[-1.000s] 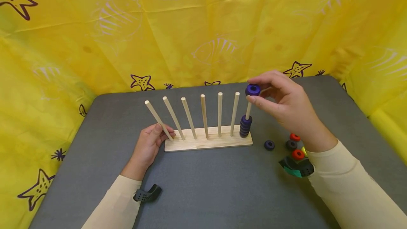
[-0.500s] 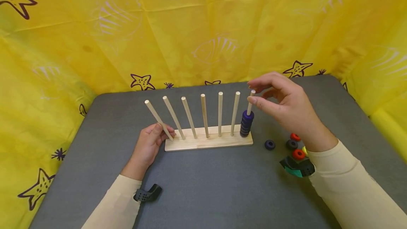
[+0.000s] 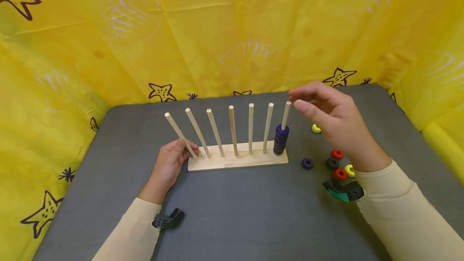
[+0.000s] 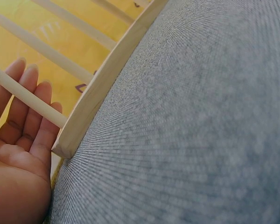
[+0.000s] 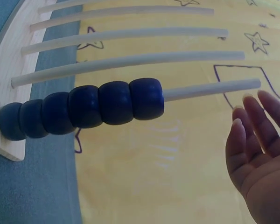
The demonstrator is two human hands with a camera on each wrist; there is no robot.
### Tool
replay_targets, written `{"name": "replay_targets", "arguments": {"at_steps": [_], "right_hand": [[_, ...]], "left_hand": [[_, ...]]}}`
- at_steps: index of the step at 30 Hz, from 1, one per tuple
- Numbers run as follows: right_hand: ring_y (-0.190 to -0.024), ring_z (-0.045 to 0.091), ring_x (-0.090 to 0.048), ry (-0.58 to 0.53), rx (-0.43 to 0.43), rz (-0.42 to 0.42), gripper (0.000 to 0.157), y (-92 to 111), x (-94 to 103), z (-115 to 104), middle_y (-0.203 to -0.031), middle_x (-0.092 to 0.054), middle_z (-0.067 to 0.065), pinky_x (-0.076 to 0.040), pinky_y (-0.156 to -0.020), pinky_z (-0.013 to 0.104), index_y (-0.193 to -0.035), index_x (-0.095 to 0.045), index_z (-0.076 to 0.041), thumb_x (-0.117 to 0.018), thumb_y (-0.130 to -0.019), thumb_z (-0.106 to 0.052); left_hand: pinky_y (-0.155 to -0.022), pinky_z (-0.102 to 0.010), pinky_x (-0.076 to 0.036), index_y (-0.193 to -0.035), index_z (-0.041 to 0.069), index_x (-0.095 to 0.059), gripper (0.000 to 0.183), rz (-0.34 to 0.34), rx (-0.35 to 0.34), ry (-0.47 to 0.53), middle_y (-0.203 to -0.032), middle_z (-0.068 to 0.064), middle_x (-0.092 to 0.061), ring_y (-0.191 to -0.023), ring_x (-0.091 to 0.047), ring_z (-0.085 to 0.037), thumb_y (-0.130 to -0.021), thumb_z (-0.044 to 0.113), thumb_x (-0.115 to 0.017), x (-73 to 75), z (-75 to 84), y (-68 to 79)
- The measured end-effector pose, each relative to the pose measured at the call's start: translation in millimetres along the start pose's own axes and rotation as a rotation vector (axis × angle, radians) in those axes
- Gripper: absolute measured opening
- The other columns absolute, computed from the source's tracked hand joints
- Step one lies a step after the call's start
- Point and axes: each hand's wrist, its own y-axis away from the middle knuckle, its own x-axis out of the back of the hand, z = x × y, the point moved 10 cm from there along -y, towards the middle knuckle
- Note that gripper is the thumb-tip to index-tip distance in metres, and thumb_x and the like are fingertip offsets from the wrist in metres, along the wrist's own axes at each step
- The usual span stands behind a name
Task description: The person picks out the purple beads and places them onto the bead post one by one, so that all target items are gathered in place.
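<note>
While the left hand (image 3: 170, 164) rests at the left end of the wooden stand (image 3: 228, 164), its fingers loosely extended behind the leftmost peg (image 3: 175, 126), the right hand (image 3: 338, 128) is at the stand's other end, fingers released and gently bent just beside the tip of the rightmost peg (image 3: 286, 115). Six blue rings (image 3: 281, 140) sit stacked on that peg, up from the stand's base. The stand lies flat on a dark grey, finely textured bench (image 3: 232, 212). Just right of the stand lies a dark blue ring (image 3: 303, 165); farther right of it are two red rings (image 3: 337, 175), a dark ring (image 3: 329, 164) and a yellow ring (image 3: 348, 169), with another yellow ring (image 3: 315, 130) toward the stand's far side. Behind the stand and to both sides hangs yellow cloth (image 3: 203, 47), creased and printed with purple-outlined starfish and pale fish.
</note>
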Motion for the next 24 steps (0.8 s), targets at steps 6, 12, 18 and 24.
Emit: {"name": "replay_targets", "arguments": {"at_steps": [6, 12, 18, 24], "right_hand": [[-0.111, 0.034, -0.064, -0.173, 0.004, 0.009, 0.036, 4.4, 6.2, 6.2, -0.120, -0.070, 0.026, -0.052, -0.093, 0.032, -0.129, -0.069, 0.012, -0.049, -0.118, -0.017], [-0.115, 0.035, -0.061, -0.336, 0.042, -0.037, 0.058, 11.2, 10.1, 14.2, -0.125, -0.068, 0.024, -0.050, -0.096, 0.035, -0.134, -0.065, 0.013, -0.041, -0.120, -0.038], [-0.118, 0.033, -0.062, -0.473, 0.100, -0.103, 0.071, 15.9, 14.1, 21.4, -0.128, -0.068, 0.022, -0.049, -0.097, 0.036, -0.139, -0.063, 0.012, -0.036, -0.119, -0.050], [-0.121, 0.032, -0.062, -0.482, 0.094, -0.131, 0.073, 23.9, 19.8, 34.1, -0.129, -0.068, 0.022, -0.049, -0.099, 0.035, -0.142, -0.061, 0.011, -0.037, -0.118, -0.054]], "left_hand": [[-0.093, -0.031, -0.058, -0.106, -0.025, -0.064, 0.064, -0.002, -0.005, -0.003, -0.099, -0.007, -0.077, -0.097, -0.075, -0.018, -0.115, 0.038, -0.053, -0.5, 0.9, -0.3], [-0.093, -0.030, -0.058, -0.107, -0.027, -0.061, 0.066, -0.003, -0.003, -0.013, -0.099, -0.006, -0.077, -0.097, -0.075, -0.017, -0.116, 0.038, -0.052, -0.5, 0.8, -0.2], [-0.093, -0.031, -0.058, -0.108, -0.027, -0.061, 0.065, -0.003, 0.002, -0.016, -0.098, -0.007, -0.077, -0.097, -0.075, -0.018, -0.116, 0.037, -0.052, -0.5, 0.6, -0.1], [-0.094, -0.030, -0.058, -0.108, -0.027, -0.062, 0.063, -0.007, 0.005, -0.024, -0.099, -0.007, -0.077, -0.097, -0.075, -0.018, -0.117, 0.034, -0.050, -1.4, 1.2, 0.1]]}}
